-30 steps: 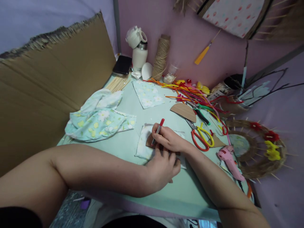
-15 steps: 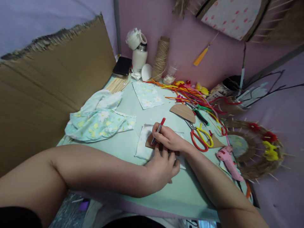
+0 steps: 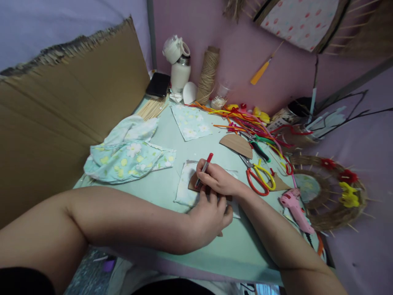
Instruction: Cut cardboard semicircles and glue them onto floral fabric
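My right hand (image 3: 218, 178) grips a pen (image 3: 206, 164) with a red cap end and a clear barrel. Its tip points down at the edge of a brown cardboard piece (image 3: 193, 182), which is mostly covered by my hands. Beneath the cardboard lies a pale floral cloth piece (image 3: 183, 189), its corners showing on both sides. My left hand (image 3: 209, 216) rests over the near edge of the cardboard, fingers stretched forward and pressing it against the cloth. A second cardboard half-circle (image 3: 236, 146) lies farther back, beside scissors (image 3: 259, 177) with red and yellow handles.
Crumpled floral fabric (image 3: 132, 162) lies left, and a cut cloth square (image 3: 190, 123) behind. A pink glue gun (image 3: 297, 211) and a twine wreath (image 3: 325, 221) are right. Pipe cleaners (image 3: 245, 119), a twine roll (image 3: 208, 76) and a white bottle (image 3: 180, 76) line the back. A cardboard sheet (image 3: 76, 102) stands left.
Almost nothing differs. The pen has tilted very slightly in my right hand; my left hand stays in place on the cardboard.
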`<action>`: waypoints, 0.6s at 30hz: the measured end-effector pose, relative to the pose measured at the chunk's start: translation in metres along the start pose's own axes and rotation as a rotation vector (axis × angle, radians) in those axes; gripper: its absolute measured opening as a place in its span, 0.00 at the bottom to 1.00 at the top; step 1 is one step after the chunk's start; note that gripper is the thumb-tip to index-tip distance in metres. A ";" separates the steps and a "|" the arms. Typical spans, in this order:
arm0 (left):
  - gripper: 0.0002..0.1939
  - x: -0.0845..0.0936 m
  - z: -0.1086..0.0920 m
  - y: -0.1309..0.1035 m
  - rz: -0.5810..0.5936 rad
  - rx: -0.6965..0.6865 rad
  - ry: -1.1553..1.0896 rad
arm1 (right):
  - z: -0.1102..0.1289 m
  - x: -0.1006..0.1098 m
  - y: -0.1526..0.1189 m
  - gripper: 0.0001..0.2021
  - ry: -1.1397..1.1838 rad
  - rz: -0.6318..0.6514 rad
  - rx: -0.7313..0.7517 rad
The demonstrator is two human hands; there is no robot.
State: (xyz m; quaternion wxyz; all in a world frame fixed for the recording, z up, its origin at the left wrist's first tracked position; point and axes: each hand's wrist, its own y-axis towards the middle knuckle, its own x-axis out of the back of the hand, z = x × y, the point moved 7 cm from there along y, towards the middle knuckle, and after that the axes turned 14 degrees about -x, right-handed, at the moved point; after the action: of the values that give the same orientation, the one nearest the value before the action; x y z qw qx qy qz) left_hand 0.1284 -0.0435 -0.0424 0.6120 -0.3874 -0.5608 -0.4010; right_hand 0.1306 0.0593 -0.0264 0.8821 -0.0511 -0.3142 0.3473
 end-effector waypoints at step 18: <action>0.36 -0.003 0.001 0.002 0.031 -0.008 -0.063 | -0.013 0.004 -0.002 0.09 0.151 -0.007 -0.079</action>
State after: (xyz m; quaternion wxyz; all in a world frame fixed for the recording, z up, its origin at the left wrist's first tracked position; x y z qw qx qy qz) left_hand 0.1302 -0.0418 -0.0459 0.5988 -0.4109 -0.5721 -0.3812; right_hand 0.1418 0.0625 -0.0340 0.9018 -0.1110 -0.2603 0.3265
